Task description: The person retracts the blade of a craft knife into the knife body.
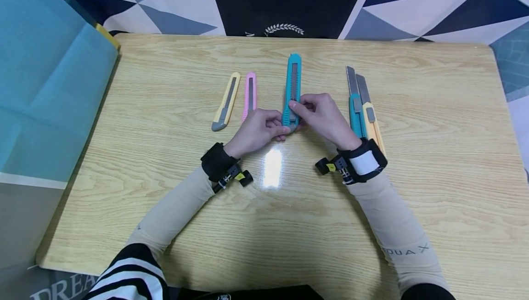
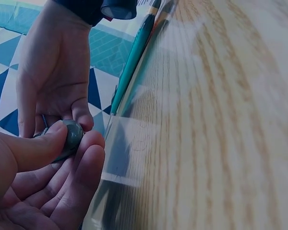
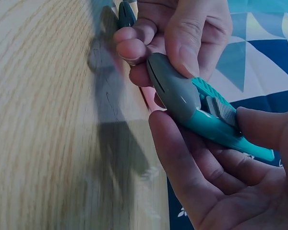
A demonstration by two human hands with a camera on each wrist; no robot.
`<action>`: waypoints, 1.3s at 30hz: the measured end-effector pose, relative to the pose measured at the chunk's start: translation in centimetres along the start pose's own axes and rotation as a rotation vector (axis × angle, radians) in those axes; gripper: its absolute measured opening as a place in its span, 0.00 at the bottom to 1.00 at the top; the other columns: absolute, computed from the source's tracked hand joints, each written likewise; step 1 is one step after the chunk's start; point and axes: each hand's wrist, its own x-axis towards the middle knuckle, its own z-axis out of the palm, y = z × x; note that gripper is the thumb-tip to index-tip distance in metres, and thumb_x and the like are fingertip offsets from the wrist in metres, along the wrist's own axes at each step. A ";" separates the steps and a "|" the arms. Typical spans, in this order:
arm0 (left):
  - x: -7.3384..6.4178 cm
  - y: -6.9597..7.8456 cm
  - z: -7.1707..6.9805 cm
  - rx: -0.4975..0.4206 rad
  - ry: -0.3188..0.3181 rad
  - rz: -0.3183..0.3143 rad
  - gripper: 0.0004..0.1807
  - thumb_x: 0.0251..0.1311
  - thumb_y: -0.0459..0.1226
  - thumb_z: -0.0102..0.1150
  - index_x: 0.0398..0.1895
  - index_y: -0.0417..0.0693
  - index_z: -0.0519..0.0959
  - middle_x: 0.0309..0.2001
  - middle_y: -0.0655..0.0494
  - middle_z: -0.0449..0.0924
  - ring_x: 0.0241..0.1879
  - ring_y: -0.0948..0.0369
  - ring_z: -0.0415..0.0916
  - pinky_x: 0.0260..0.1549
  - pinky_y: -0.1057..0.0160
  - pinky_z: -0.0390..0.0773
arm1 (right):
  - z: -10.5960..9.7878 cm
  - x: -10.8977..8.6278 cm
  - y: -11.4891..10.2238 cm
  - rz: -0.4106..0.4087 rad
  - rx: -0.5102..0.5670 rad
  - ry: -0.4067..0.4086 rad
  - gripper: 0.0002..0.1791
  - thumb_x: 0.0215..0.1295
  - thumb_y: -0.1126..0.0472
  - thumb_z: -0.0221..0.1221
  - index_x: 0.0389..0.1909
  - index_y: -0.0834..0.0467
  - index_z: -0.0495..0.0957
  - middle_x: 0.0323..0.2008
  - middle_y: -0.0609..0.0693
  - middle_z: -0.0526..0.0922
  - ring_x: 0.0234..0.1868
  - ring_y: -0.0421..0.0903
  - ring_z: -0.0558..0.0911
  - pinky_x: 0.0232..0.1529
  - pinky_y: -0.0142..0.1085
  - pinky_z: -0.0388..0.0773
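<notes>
Both hands hold a teal box cutter point(image 1: 293, 77) upright in the head view, its grey end cap point(image 3: 173, 86) toward the person. My left hand point(image 1: 259, 129) pinches that capped end between thumb and fingers. With the thumb on the ribbed grey slider point(image 3: 223, 112), my right hand point(image 1: 326, 118) grips the body from its right side. The blade shows through the long slot, with none standing out of the far end. Left of the hands lie a yellow box cutter point(image 1: 227, 101) and a pink one point(image 1: 250, 89), the pink one partly hidden by the left hand.
Right of the right hand, a second teal box cutter point(image 1: 357, 114) and an orange-yellow one point(image 1: 370, 118) lie side by side, blades extended away from the person. The right wrist overlaps their lower ends. A patterned cloth point(image 1: 173, 3) hangs behind the wooden table point(image 1: 434, 153).
</notes>
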 end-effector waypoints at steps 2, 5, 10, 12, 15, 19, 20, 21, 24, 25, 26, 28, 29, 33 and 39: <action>0.0 0.0 0.0 0.002 -0.001 0.001 0.02 0.57 0.29 0.60 0.30 0.36 0.79 0.24 0.46 0.82 0.24 0.58 0.80 0.25 0.60 0.83 | 0.1 0.0 0.0 0.005 0.003 0.001 0.17 0.68 0.52 0.53 0.30 0.62 0.80 0.23 0.54 0.83 0.24 0.48 0.80 0.19 0.26 0.71; 0.0 0.0 0.0 0.002 -0.002 0.000 0.02 0.57 0.30 0.61 0.30 0.37 0.79 0.24 0.47 0.82 0.24 0.58 0.80 0.25 0.60 0.83 | 0.1 0.0 0.0 0.003 -0.013 0.013 0.17 0.67 0.52 0.54 0.30 0.62 0.80 0.23 0.54 0.83 0.22 0.48 0.79 0.18 0.26 0.69; 0.0 0.3 0.0 -0.017 -0.005 -0.025 0.02 0.56 0.30 0.61 0.30 0.38 0.79 0.25 0.45 0.82 0.25 0.57 0.80 0.26 0.58 0.83 | 0.2 0.0 -0.1 -0.012 -0.056 0.047 0.16 0.67 0.52 0.54 0.30 0.60 0.80 0.21 0.53 0.79 0.20 0.45 0.71 0.19 0.31 0.62; -0.1 1.0 -0.1 -0.023 -0.010 -0.036 0.02 0.57 0.29 0.60 0.31 0.37 0.79 0.26 0.43 0.82 0.25 0.55 0.80 0.27 0.56 0.83 | 0.2 -0.1 -0.2 -0.013 -0.058 0.052 0.15 0.67 0.52 0.54 0.29 0.60 0.80 0.22 0.53 0.78 0.21 0.45 0.70 0.20 0.32 0.61; -0.5 2.3 -0.2 -0.036 -0.017 -0.039 0.02 0.57 0.27 0.59 0.31 0.33 0.78 0.27 0.38 0.81 0.26 0.51 0.80 0.29 0.50 0.83 | 0.2 -0.1 -0.2 -0.013 -0.056 0.051 0.15 0.67 0.53 0.54 0.30 0.60 0.80 0.22 0.53 0.78 0.21 0.45 0.71 0.20 0.32 0.61; -1.0 3.6 -0.3 -0.035 -0.016 -0.036 0.03 0.57 0.25 0.58 0.30 0.29 0.77 0.27 0.33 0.80 0.27 0.47 0.79 0.31 0.47 0.82 | 0.2 -0.1 -0.2 -0.018 -0.031 0.033 0.11 0.66 0.55 0.56 0.32 0.59 0.79 0.24 0.52 0.80 0.23 0.46 0.75 0.20 0.31 0.64; -1.0 3.7 -0.4 -0.032 -0.014 -0.038 0.03 0.57 0.25 0.58 0.29 0.29 0.77 0.28 0.33 0.80 0.27 0.46 0.79 0.31 0.47 0.82 | 0.2 -0.2 -0.3 -0.021 -0.025 0.028 0.10 0.66 0.56 0.56 0.33 0.59 0.79 0.25 0.51 0.81 0.23 0.45 0.76 0.20 0.30 0.65; -1.1 3.8 -0.4 -0.030 -0.010 -0.038 0.03 0.57 0.25 0.57 0.29 0.29 0.77 0.27 0.33 0.80 0.28 0.47 0.79 0.30 0.47 0.81 | 0.2 -0.2 -0.3 -0.026 -0.017 0.026 0.09 0.65 0.57 0.56 0.33 0.59 0.79 0.26 0.52 0.81 0.24 0.45 0.77 0.20 0.30 0.66; -1.1 3.8 -0.5 -0.026 -0.002 -0.032 0.03 0.57 0.25 0.57 0.29 0.30 0.77 0.27 0.33 0.80 0.27 0.47 0.79 0.30 0.46 0.81 | 0.3 -0.2 -0.4 -0.038 -0.008 0.029 0.08 0.65 0.59 0.57 0.35 0.60 0.79 0.27 0.52 0.82 0.25 0.43 0.78 0.21 0.29 0.68; -1.0 3.7 -0.5 -0.028 -0.002 -0.028 0.03 0.58 0.25 0.57 0.29 0.30 0.77 0.27 0.33 0.80 0.27 0.47 0.79 0.30 0.45 0.81 | 0.3 -0.2 -0.5 -0.039 -0.007 0.034 0.08 0.65 0.59 0.57 0.35 0.60 0.79 0.28 0.52 0.82 0.26 0.42 0.78 0.21 0.29 0.68; -1.0 3.7 -0.5 -0.032 -0.002 -0.025 0.03 0.58 0.25 0.57 0.29 0.30 0.77 0.27 0.33 0.80 0.27 0.47 0.79 0.29 0.45 0.80 | 0.3 -0.2 -0.5 -0.039 -0.006 0.037 0.09 0.65 0.59 0.57 0.36 0.61 0.79 0.28 0.52 0.82 0.26 0.41 0.79 0.22 0.29 0.69; -1.0 3.7 -0.6 -0.037 -0.005 -0.022 0.03 0.58 0.25 0.57 0.29 0.29 0.76 0.27 0.33 0.80 0.28 0.47 0.79 0.30 0.45 0.81 | 0.4 -0.1 -0.5 -0.037 -0.009 0.041 0.09 0.65 0.58 0.57 0.36 0.61 0.79 0.29 0.53 0.82 0.26 0.41 0.79 0.22 0.28 0.69; -1.0 3.7 -0.6 -0.042 -0.006 -0.021 0.04 0.58 0.25 0.57 0.29 0.28 0.76 0.27 0.32 0.80 0.28 0.47 0.79 0.30 0.45 0.81 | 0.4 -0.1 -0.5 -0.035 -0.009 0.042 0.10 0.65 0.57 0.57 0.36 0.61 0.79 0.29 0.53 0.82 0.26 0.42 0.79 0.22 0.28 0.69; -1.0 3.7 -0.7 -0.050 -0.013 -0.025 0.04 0.58 0.24 0.56 0.29 0.27 0.75 0.29 0.31 0.80 0.28 0.46 0.79 0.31 0.46 0.82 | 0.4 0.0 -0.4 -0.037 -0.009 0.041 0.11 0.65 0.56 0.57 0.36 0.62 0.79 0.28 0.54 0.82 0.26 0.43 0.79 0.22 0.27 0.68; -1.1 3.9 -0.8 -0.017 -0.017 -0.016 0.04 0.58 0.25 0.57 0.29 0.28 0.75 0.28 0.33 0.80 0.29 0.47 0.80 0.22 0.57 0.78 | 0.3 -0.1 -0.4 -0.037 0.004 0.030 0.12 0.65 0.56 0.57 0.37 0.62 0.79 0.28 0.54 0.82 0.25 0.45 0.78 0.21 0.28 0.67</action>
